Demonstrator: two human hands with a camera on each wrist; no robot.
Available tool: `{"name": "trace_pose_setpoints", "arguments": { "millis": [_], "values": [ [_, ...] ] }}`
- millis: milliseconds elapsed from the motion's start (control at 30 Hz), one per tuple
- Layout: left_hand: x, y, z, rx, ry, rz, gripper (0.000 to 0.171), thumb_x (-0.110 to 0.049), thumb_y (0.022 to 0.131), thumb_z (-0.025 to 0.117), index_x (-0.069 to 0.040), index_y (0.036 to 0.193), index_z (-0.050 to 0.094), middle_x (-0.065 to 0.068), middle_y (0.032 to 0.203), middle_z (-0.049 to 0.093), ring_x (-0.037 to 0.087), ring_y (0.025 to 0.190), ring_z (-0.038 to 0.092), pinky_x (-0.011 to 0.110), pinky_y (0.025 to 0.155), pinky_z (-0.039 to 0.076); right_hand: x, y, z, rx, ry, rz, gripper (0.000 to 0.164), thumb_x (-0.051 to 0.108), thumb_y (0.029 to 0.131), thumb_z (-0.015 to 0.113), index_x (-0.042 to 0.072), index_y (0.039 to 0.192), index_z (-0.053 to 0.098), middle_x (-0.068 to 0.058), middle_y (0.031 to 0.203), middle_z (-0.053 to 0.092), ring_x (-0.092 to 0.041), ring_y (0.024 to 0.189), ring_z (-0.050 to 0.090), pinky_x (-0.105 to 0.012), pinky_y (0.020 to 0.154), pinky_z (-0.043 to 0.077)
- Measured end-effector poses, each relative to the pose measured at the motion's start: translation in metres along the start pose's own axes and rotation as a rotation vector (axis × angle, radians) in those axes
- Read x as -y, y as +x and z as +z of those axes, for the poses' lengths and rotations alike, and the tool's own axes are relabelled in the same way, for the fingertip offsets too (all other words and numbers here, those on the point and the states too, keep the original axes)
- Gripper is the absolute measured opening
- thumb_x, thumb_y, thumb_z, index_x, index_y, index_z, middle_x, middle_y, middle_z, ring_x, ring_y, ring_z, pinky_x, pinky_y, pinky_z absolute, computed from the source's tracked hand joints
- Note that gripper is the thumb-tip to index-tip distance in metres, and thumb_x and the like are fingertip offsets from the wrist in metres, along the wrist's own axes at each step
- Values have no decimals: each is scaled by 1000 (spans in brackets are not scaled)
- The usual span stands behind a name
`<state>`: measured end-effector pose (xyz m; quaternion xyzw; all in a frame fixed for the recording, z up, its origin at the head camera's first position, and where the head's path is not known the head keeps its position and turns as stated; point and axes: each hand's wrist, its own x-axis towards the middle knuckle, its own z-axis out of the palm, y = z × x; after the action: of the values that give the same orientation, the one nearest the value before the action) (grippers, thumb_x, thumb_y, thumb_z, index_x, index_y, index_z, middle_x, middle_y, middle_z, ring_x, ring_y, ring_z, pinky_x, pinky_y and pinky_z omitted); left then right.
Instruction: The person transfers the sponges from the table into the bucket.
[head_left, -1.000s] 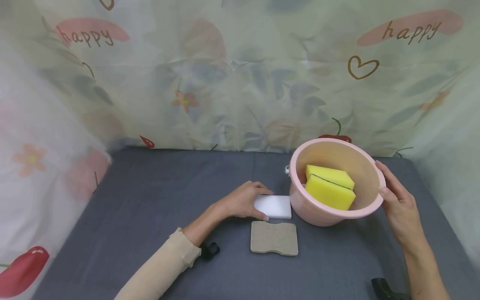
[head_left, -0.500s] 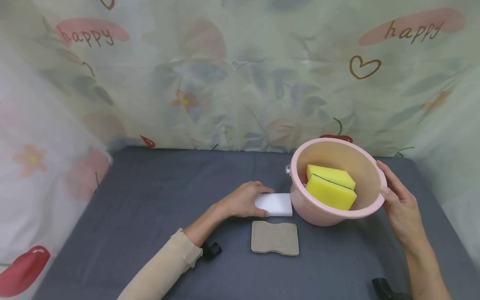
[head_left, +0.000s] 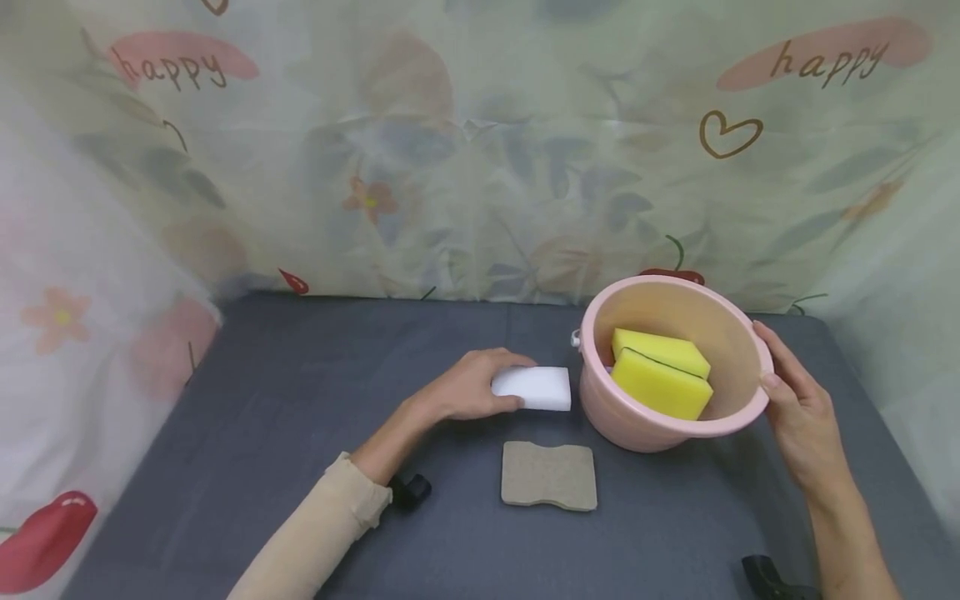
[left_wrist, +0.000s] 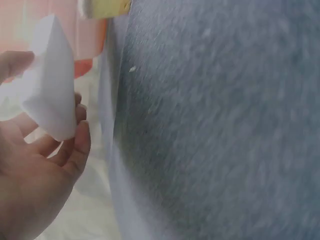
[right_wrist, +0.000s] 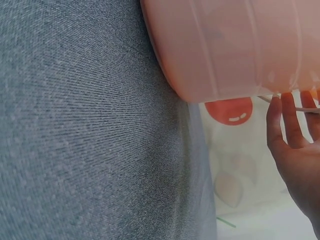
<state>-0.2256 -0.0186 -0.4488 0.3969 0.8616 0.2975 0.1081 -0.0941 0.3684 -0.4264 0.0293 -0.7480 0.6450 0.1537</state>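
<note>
Two yellow sponges (head_left: 660,387) are already inside the pink bucket (head_left: 624,423), near the far right corner of the tabletop (head_left: 337,350); the right hand (head_left: 806,421) holds its rim between thumb and fingers. The left hand (head_left: 474,387) pinches the white block (head_left: 538,388), apart from the bucket. This block and the beige pad (head_left: 549,476) seem to remain.

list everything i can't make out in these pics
Pink bucket floor, head view: hidden by the yellow sponges and the bucket's near wall.
Purplish bit in the bucket, head view: mostly hidden by the sponges, too small to identify.
Bucket's rim, right wrist view: cut off by the picture's edge.
Yellowish piece, left wrist view: cut off by the top edge, blurred.
</note>
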Motion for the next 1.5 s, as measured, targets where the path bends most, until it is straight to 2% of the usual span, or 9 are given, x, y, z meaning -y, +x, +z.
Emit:
{"name": "trace_pose_setpoints", "arguments": {
  "millis": [200,367,500,700,800,933,1100,1300,1500],
  "values": [
    [3,-1,-12,-39,-47,16,49,-32,94,68,-17,140,58,3,129,63,14,102,58,34,87,47,0,0,0,-5,1,-2,52,4,104,47,12,154,38,0,158,36,-5,134,42,-8,90,42],
    [4,-2,-20,-117,-83,56,45,-30,99,62,-13,141,57,5,129,63,16,102,58,36,87,46,-1,0,0,-5,6,8,52,5,104,47,13,154,38,1,158,36,-5,133,42,-8,90,42],
    [4,-3,-26,-184,-91,50,46,-33,97,64,-15,139,60,5,126,65,16,97,58,38,82,48,-1,0,0,-2,-7,7,52,5,104,47,13,154,37,1,158,35,-5,134,42,-8,90,42],
    [3,-1,-36,-250,-128,15,53,-38,87,77,-17,134,64,3,123,67,14,91,59,43,79,52,0,-1,0,-3,-57,4,51,6,105,46,14,155,37,1,159,35,-3,134,42,-7,90,42],
    [2,0,-43,-282,-148,33,52,-35,86,79,-16,132,65,2,121,67,14,91,60,43,80,52,0,-1,-1,-5,-64,11,52,7,105,46,15,155,37,2,159,34,-3,133,42,-7,89,42],
    [-1,4,-53,-319,-147,87,49,-31,87,78,-14,132,65,3,123,67,14,94,61,45,82,52,-1,-1,-1,-7,-68,18,52,7,105,46,16,155,37,2,159,34,-3,134,41,-7,90,41],
    [-6,7,-61,-321,-130,121,50,-30,89,76,-14,134,63,5,128,65,15,99,62,44,84,52,-1,-1,-1,-12,-91,24,51,9,105,46,17,155,36,2,159,33,-3,135,41,-7,89,41],
    [-16,11,-69,-299,-144,130,57,-33,84,81,-16,135,63,2,127,65,13,100,62,38,85,52,0,0,-1,-2,-59,21,51,8,105,46,16,155,37,2,159,34,-3,134,41,-7,90,41],
    [-22,16,-75,-301,-134,190,54,-34,84,80,-17,133,64,0,129,65,10,102,60,30,85,50,0,1,-1,5,-35,10,51,7,105,46,14,155,37,2,158,35,-3,134,41,-7,90,41]
  ]
}}
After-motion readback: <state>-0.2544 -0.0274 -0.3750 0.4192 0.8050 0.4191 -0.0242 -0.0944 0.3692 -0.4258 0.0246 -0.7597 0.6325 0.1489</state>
